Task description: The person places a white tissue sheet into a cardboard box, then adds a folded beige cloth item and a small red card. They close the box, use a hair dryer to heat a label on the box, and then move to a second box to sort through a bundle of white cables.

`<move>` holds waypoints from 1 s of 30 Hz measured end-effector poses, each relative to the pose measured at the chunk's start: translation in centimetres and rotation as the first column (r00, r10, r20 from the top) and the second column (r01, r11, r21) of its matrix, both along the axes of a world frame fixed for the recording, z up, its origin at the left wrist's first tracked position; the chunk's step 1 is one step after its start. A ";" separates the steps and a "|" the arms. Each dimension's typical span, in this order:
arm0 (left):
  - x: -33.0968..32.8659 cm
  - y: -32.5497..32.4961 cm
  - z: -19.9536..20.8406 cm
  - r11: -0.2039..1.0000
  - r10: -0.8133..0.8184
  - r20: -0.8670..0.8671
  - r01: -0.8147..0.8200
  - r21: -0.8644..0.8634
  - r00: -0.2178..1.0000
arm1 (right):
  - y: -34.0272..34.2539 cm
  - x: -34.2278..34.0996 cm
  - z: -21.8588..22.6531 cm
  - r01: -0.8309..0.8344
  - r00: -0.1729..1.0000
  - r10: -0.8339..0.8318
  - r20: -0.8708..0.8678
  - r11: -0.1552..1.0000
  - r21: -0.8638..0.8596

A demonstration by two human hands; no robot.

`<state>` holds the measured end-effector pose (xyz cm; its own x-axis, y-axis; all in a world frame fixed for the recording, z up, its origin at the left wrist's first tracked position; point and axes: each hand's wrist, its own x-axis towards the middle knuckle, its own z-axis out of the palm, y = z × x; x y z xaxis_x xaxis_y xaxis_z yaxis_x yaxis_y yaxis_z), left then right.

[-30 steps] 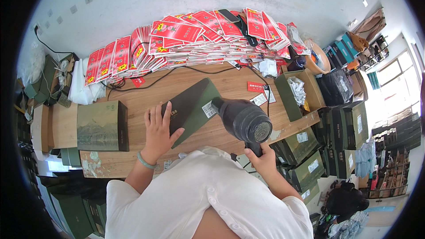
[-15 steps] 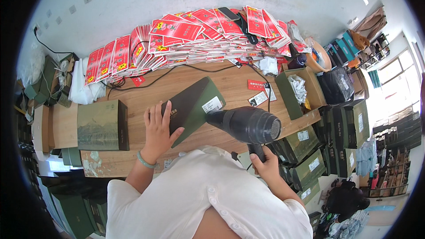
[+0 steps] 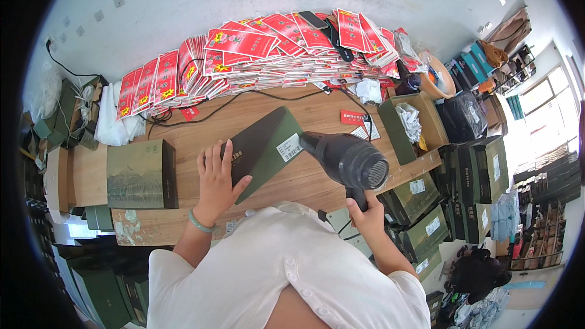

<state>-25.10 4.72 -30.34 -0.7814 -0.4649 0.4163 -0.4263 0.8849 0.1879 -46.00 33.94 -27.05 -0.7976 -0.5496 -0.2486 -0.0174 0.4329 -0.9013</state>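
A dark green shoebox [image 3: 263, 145] lies at a slant on the wooden table [image 3: 304, 186]. My left hand [image 3: 218, 176] holds it at the left, fingers spread over its dark side and thumb on its near edge. A white barcode label [image 3: 289, 147] sits on the box's green end. My right hand [image 3: 367, 214] is closed round the handle of a black hair dryer [image 3: 348, 159]. The dryer's nozzle points left at the label's upper right corner, close to it; whether they touch I cannot tell.
Another green box [image 3: 140, 173] stands on the table's left. Red printed packets [image 3: 256, 42] are piled along the wall, with a phone [image 3: 312, 20] on top. A black cord [image 3: 237, 96] runs before them. An open box [image 3: 396, 131] and stacked shoeboxes [image 3: 475, 176] stand at right.
The hair dryer has shifted right and its nozzle has swung up and away from the label's near part, so more of the label shows. My left hand and the shoebox have barely moved.
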 end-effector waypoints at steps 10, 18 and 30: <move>0.0 0.0 0.0 1.000 0.008 -0.003 -0.008 -0.001 1.000 | -1.4 0.0 0.0 -0.092 0.989 0.085 -0.117 0.994 -0.063; 0.3 -0.1 0.0 1.000 0.014 -0.016 -0.014 0.009 1.000 | -0.5 0.5 -0.4 -0.082 0.994 0.085 -0.073 0.996 0.041; 0.1 0.0 -2.0 0.999 0.036 0.092 -0.036 0.006 0.995 | 0.8 -0.7 -0.7 -0.032 0.999 0.032 -0.043 0.999 0.005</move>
